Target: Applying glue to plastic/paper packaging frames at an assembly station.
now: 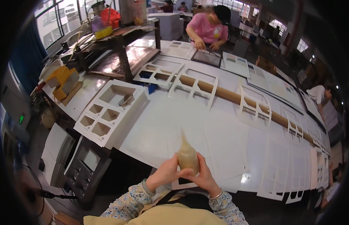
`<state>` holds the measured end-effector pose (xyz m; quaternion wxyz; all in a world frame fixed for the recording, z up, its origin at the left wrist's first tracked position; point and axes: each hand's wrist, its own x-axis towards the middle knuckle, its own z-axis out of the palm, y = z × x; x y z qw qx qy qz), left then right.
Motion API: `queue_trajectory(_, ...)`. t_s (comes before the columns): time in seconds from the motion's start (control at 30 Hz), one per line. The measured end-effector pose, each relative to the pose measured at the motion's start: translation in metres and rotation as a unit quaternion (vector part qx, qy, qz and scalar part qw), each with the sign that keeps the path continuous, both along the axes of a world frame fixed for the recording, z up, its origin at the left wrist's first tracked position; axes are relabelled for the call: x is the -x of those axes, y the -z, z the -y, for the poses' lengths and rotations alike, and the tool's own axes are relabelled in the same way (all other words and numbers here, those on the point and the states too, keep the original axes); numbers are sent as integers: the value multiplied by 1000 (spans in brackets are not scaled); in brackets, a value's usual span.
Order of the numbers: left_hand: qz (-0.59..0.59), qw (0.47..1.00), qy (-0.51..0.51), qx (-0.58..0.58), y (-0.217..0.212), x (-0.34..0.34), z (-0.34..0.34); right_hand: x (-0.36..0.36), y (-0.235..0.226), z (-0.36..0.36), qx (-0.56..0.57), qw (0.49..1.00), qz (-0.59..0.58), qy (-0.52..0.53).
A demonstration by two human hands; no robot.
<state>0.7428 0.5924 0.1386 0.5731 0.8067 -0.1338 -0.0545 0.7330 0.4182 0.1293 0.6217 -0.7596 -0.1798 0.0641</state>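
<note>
Between my two hands is a cloudy, yellowish squeeze bottle with a narrow pointed nozzle, its tip aimed up and away from me. My left hand wraps the bottle's left side. On the other side, my right hand closes round its lower right part, with fingers against the base. Below the hands, part of a white frame with a dark opening shows at the table's near edge. White sheets lie flat on the table beyond and to the right of the bottle.
A stack of white cut-out frames stands at the left. Several more frames lean on a long brown cardboard tube crossing the white table. A co-worker in pink handles a dark-framed panel at the far side.
</note>
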Motion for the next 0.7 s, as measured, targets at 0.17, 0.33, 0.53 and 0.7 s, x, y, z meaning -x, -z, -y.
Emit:
queue_trajectory(0.17, -26, 965, 136, -224, -23, -1, -27, 13, 8, 19, -127, 984, -117, -38)
queue_trajectory(0.33, -13, 991, 35, -128, 3, -47, -78, 25, 17, 54, -279, 944, -175, 29)
queue_trajectory(0.53, 107, 960, -90, -244, 68, -195, -95, 28, 8, 110, -313, 934, -123, 119)
queue_trajectory(0.7, -36, 956, -280, -73, 104, -321, -138, 29, 5, 107, -328, 923, -140, 142)
